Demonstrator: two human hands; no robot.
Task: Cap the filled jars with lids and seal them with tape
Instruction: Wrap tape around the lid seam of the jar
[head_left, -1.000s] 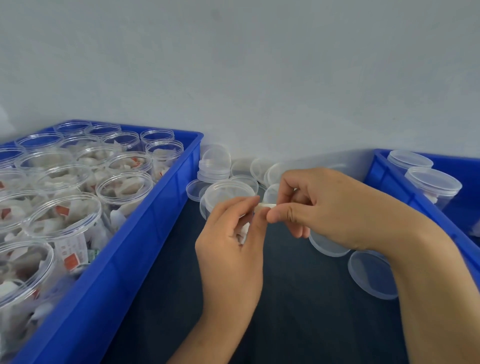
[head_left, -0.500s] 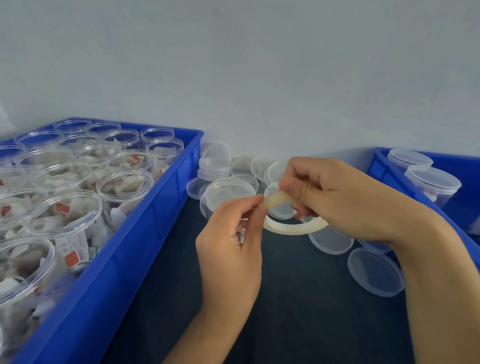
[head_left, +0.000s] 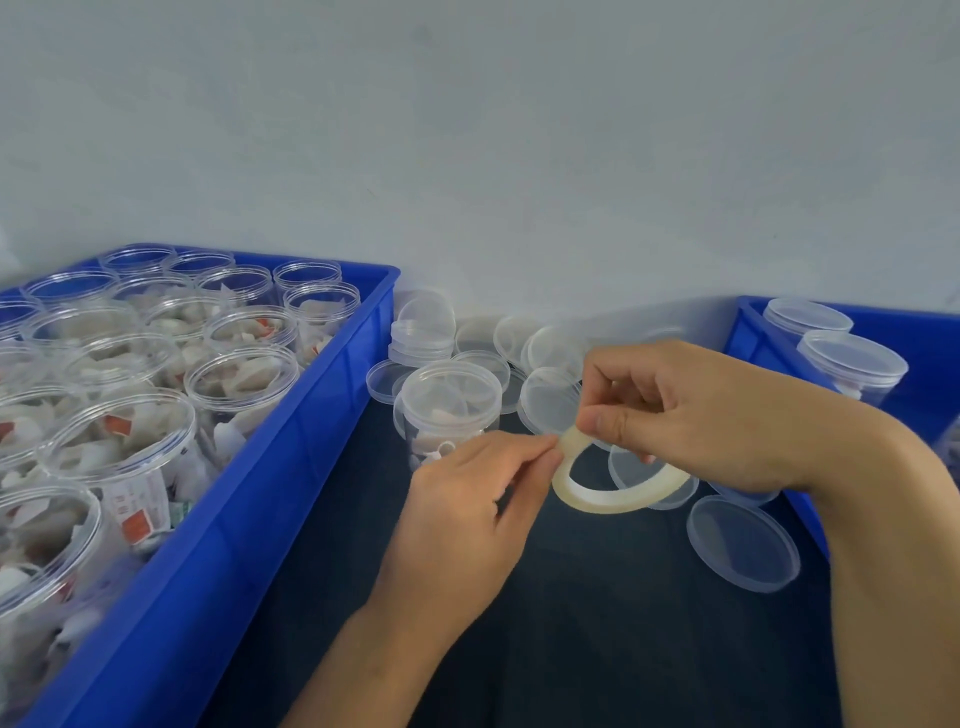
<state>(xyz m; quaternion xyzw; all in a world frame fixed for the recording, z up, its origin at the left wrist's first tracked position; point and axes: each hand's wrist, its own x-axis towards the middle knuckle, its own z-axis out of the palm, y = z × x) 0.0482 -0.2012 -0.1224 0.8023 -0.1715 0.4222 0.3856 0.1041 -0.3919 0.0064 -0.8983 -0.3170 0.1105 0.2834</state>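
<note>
2 bare hands meet above the dark tabletop (head_left: 597, 649), between 2 blue crates. Right hand (head_left: 691, 415) reaches in from the right, wrist bent, thumb and forefinger pinching the top of a thin, pale tape roll (head_left: 613, 496); other fingers curled above it. Roll hangs below that hand, tilted, ring open toward the camera. Left hand (head_left: 467, 514) comes up from below, back toward the camera, fingertips pressed together at the roll's upper left edge, apparently pinching the tape end; the end itself is too small to make out.

Capped jar (head_left: 449, 410) stands on the table just behind the left hand. Loose clear lids (head_left: 743, 543) lie scattered near the roll and against the wall. Left crate (head_left: 249, 519) holds open filled jars (head_left: 244, 384); right crate (head_left: 748, 332) holds lidded jars (head_left: 852, 366).
</note>
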